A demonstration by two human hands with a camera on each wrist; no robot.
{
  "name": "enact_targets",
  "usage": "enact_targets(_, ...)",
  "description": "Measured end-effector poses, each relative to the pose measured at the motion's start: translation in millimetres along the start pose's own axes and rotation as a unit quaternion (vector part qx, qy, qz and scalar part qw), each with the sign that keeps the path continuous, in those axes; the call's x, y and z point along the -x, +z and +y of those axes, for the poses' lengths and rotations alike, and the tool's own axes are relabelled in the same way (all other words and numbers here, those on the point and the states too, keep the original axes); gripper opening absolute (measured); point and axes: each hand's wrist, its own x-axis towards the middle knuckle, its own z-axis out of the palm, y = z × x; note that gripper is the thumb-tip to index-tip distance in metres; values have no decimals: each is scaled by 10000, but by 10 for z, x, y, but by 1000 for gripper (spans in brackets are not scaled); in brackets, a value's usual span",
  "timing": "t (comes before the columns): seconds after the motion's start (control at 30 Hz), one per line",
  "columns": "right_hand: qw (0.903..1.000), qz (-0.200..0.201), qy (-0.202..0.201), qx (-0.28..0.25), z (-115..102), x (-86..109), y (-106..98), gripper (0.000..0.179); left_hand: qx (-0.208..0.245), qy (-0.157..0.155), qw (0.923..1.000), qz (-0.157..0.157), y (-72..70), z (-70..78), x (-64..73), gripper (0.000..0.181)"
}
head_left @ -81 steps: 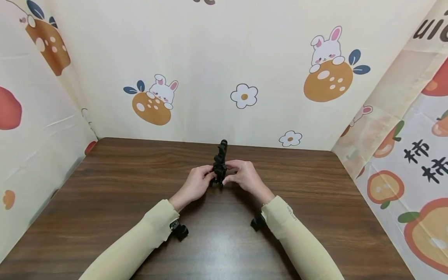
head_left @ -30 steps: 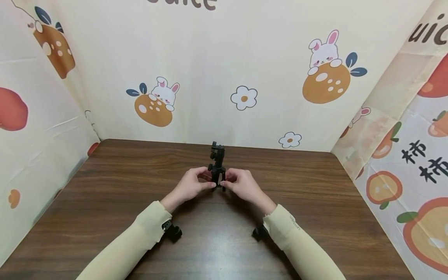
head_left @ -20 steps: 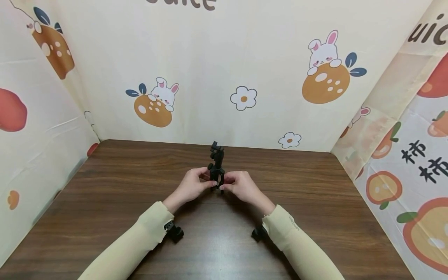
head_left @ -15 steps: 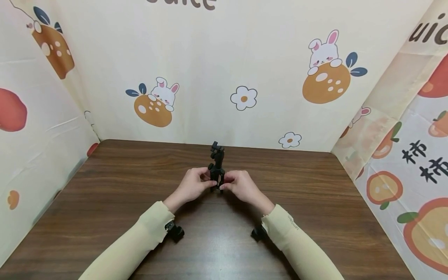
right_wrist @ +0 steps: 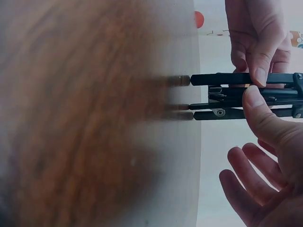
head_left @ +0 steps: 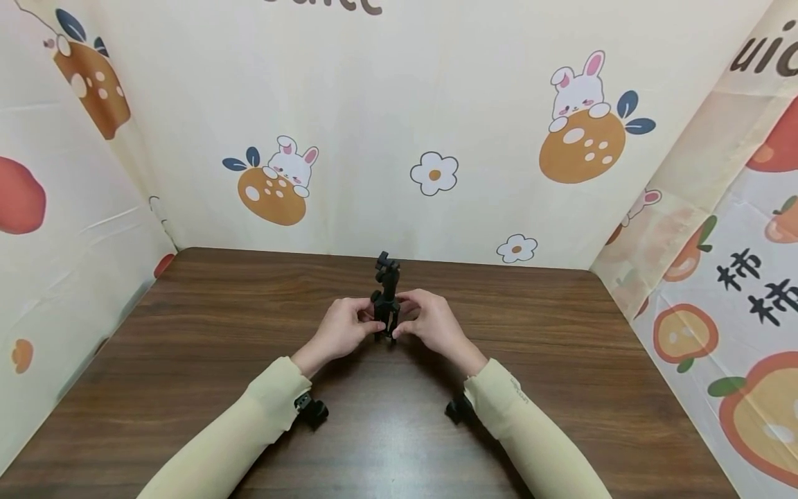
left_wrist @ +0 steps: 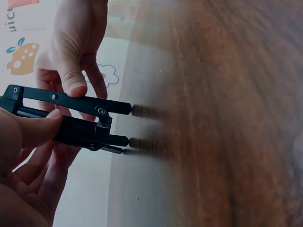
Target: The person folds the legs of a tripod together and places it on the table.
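A small black tripod (head_left: 388, 281) stands upright at the middle of the table's far half, its top tilted to the left. From the left, my left hand (head_left: 341, 328) pinches the legs, thumb in front and fingers behind. My right hand (head_left: 433, 322) holds the other side between thumb and forefinger. In the left wrist view, the tripod legs (left_wrist: 85, 130) sit close together, and the right thumb presses the upper leg. The right wrist view shows the leg ends (right_wrist: 213, 79) close over the table, with the right hand's (right_wrist: 284, 146) other fingers spread away.
The brown wooden table (head_left: 249, 291) ends at a pale cloth backdrop (head_left: 361, 125) printed with rabbits and fruit, close behind the tripod. Similar cloth hangs along the left and right sides. Small black cameras (head_left: 312, 410) hang at both wrists.
Since the earliest frame the tripod has turned, bringing its top part round to the left. My right hand has shifted slightly upward along it in the last half second; the left stays put.
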Motion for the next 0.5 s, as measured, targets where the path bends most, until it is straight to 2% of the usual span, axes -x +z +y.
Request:
enact_targets(0.27, 9999, -94, -60, -62, 40, -17, 6, 59, -48, 34, 10000, -47, -1, 24, 7, 9)
enact_targets(0.5, 9994, -227, 3, -244, 74, 14, -6, 56, 310, -17, 9993, -214, 0, -15, -6, 10)
